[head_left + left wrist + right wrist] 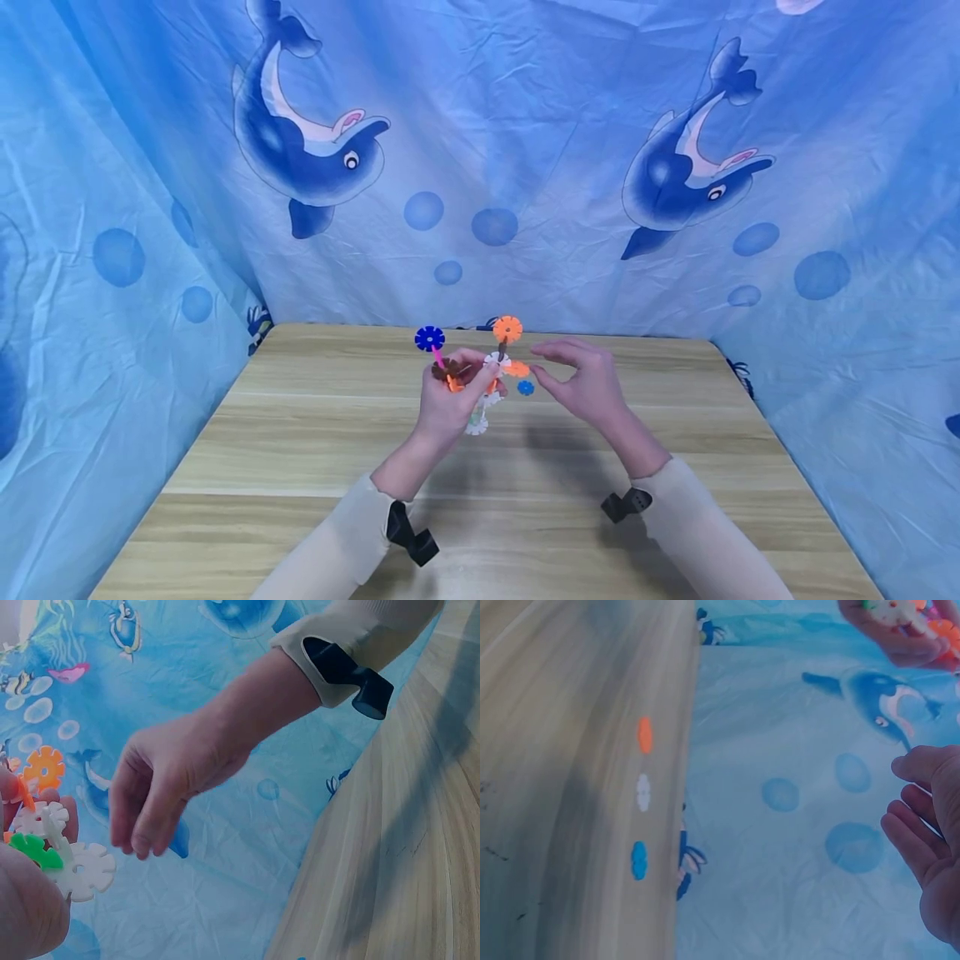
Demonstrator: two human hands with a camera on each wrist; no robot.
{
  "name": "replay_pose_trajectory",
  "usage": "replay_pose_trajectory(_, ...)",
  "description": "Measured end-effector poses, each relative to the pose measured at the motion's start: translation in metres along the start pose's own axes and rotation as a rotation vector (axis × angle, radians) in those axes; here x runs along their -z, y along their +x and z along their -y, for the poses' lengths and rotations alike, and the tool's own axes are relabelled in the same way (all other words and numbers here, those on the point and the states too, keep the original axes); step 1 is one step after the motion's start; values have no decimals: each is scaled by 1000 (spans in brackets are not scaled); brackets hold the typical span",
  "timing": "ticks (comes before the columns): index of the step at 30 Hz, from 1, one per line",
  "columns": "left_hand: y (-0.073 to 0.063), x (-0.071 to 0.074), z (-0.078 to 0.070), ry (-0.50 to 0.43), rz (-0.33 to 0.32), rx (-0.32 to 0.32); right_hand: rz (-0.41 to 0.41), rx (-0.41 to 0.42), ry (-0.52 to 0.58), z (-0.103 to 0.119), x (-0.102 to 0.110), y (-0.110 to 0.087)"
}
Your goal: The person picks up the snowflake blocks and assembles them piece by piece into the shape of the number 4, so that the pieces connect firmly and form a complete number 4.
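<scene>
My left hand (447,402) grips a built-up cluster of notched plastic snowflake discs above the table. A dark blue disc (430,338) and an orange disc (507,328) stick up from it, with a brown disc (446,370) and a white disc (497,363) lower down. In the left wrist view a green disc (36,851) and another white disc (88,871) show beside the left thumb. My right hand (583,382) hovers to the right of the cluster, apart from it. Its fingers are loosely bent, and nothing shows between thumb and fingertips.
Loose discs lie on the wooden table (300,467) near its far edge: orange (645,735), white (643,793) and blue (639,860). A blue cloth (480,150) printed with dolphins hangs behind the table and along both sides.
</scene>
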State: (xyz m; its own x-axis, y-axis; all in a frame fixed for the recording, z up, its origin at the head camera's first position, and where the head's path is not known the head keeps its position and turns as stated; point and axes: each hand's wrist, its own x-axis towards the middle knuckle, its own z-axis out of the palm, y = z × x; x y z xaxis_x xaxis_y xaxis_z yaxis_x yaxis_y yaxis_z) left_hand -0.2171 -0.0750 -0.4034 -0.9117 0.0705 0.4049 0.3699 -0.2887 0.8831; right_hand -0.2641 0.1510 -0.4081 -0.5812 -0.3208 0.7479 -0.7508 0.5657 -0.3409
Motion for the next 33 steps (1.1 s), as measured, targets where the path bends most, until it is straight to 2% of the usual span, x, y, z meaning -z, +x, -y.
replay_pose_trajectory(8, -1, 0, 1, -10, 1, 6, 74, -119, 77, -17, -10, -5)
replay_pose_trajectory(18, -1, 1, 0, 18, 13, -6, 191, -256, 84, -35, -25, -12)
replay_pose_trajectory(25, -2, 2, -2, 68, -24, -12, 239, -305, 79, -46, -40, -19)
replay_pose_trajectory(33, -2, 3, -1, 45, 7, -33, 287, -348, 86, -56, -53, -27)
